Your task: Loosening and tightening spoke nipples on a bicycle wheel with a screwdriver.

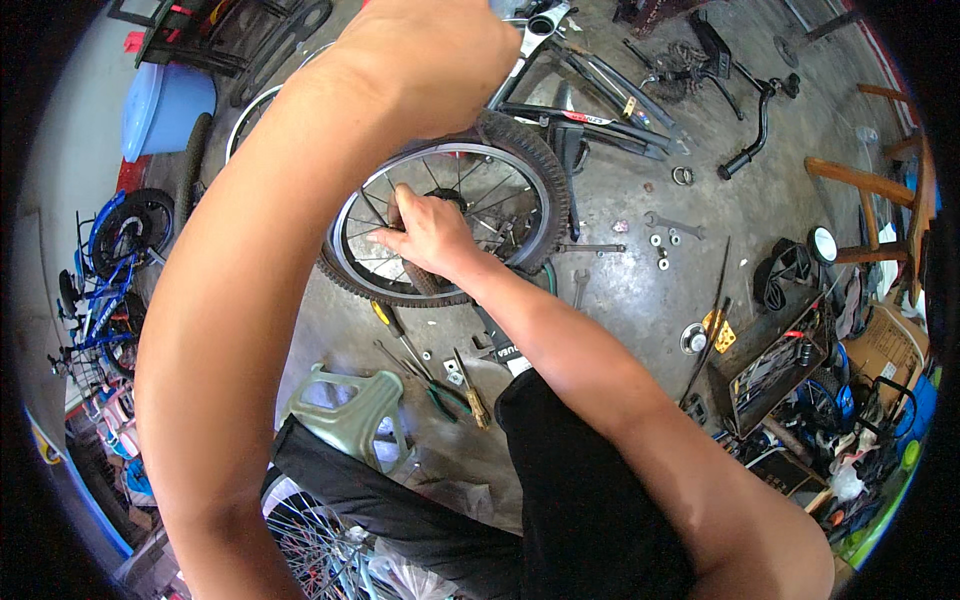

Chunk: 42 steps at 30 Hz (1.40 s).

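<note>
My left hand [440, 55] is at the top edge, above the far side of a bicycle wheel [553, 185]; its fingers are out of sight, so its grip does not show. The wheel lies tilted, with a knobby black tyre, silver rim and dark spokes. Over the spokes, my right hand [430, 232] has thumb and forefinger spread apart; its other fingers are hidden. A brownish tyre section [424, 280] shows under that hand. Whether the hand presses on it, I cannot tell. My left forearm covers part of the wheel and of a second rim [240, 122] behind it.
Beyond the wheel lies a bicycle frame [590, 122]. Screwdrivers [390, 320], pliers [440, 398], spanners [675, 227] and small rings lie on the concrete. Near me are a green plastic stool [345, 400] and, rightward, a metal toolbox [775, 370] and wooden chair [870, 185].
</note>
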Available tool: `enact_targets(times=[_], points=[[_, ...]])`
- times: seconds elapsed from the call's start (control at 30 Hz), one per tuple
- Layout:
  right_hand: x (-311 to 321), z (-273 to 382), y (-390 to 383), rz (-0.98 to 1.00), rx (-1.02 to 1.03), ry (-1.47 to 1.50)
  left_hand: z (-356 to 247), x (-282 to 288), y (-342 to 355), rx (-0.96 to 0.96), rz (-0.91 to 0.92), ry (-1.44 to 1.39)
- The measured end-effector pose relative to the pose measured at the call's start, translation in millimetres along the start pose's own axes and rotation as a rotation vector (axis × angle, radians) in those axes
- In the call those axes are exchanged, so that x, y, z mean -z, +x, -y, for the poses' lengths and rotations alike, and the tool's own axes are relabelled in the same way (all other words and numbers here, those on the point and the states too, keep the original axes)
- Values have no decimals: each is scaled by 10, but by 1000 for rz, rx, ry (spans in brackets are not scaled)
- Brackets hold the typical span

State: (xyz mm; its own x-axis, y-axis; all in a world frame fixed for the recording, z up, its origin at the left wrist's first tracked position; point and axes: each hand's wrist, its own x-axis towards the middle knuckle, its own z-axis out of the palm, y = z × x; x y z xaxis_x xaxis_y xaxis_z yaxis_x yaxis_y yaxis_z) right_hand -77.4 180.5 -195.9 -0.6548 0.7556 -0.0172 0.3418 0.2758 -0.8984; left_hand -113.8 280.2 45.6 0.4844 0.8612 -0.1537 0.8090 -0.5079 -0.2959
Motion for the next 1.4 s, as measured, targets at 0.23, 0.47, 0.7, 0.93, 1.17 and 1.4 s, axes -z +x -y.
enact_targets(times=[0.23, 0.47, 0.7, 0.93, 1.17, 1.4], points=[[-47, 74, -26, -13, 60, -15, 194, -148, 274, -52, 243, -135], [-122, -142, 43, -4, 68, -71, 30, -80, 647, -53, 398, -39], [-205, -97, -105, -75, 168, 90, -848, -185, -672, 449, -24, -52], [-281, -173, -167, -164, 25, 679, -1131, -211, -837, 753, 44, -254], [43, -44, 102, 159, 0, 64, -1506, -874, -1207, 975, 44, -744], [-24, 13, 43, 153, -32, -69, -1632, -833, -1458, 984, 11, -805]])
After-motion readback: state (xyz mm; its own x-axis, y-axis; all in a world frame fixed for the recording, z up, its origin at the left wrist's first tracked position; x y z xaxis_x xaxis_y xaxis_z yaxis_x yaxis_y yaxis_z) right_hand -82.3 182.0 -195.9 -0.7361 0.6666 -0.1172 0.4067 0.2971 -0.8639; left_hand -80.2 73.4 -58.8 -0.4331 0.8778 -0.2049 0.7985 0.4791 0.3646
